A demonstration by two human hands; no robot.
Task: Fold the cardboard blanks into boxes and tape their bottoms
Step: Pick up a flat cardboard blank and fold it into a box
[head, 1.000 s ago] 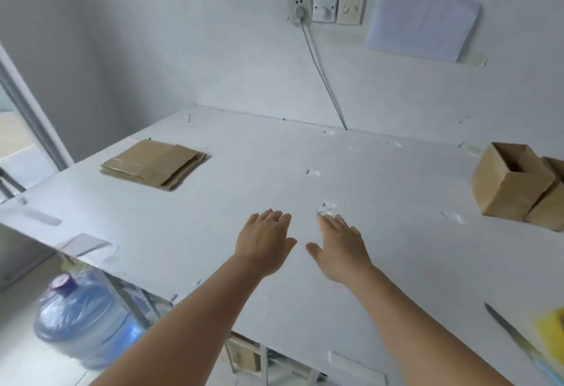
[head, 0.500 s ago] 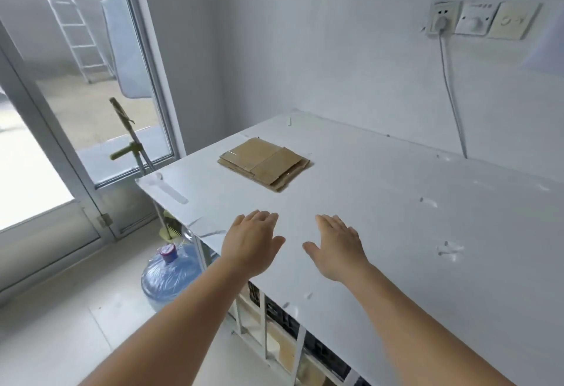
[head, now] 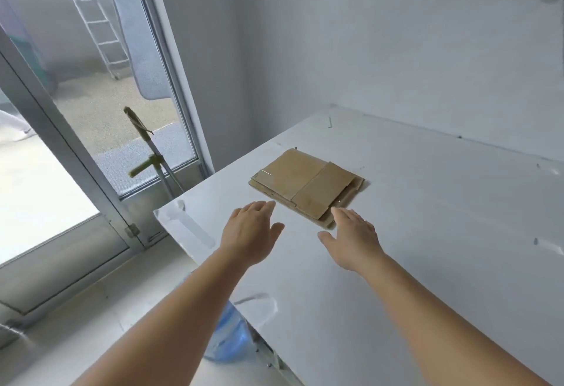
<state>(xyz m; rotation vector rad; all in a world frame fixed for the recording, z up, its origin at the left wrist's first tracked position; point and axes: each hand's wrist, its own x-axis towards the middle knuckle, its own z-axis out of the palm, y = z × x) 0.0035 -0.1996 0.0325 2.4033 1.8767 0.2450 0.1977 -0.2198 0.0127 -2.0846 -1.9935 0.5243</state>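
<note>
Centrally, stack of flat cardboard blanks (head: 308, 189) near table (head: 427, 233) corner, left hand (head: 248, 233) and right hand (head: 351, 237) empty, fingers straight, together, right fingertips overlapping stack's near edge, contact unclear, water bottle (head: 227, 340) partly hidden below

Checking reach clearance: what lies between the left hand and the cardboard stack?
Only bare white tabletop, in the head view, between the left hand and the cardboard stack.

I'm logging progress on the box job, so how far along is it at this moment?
Done: no folded or taped box shows in this view. In hand: nothing yet; the left hand and right hand reach with straight fingers toward the stack of flat cardboard blanks on the white table, the right fingertips at its near corner. Left: pick up a blank, fold it and tape its bottom; the stack remains flat. No tape is visible.
</note>
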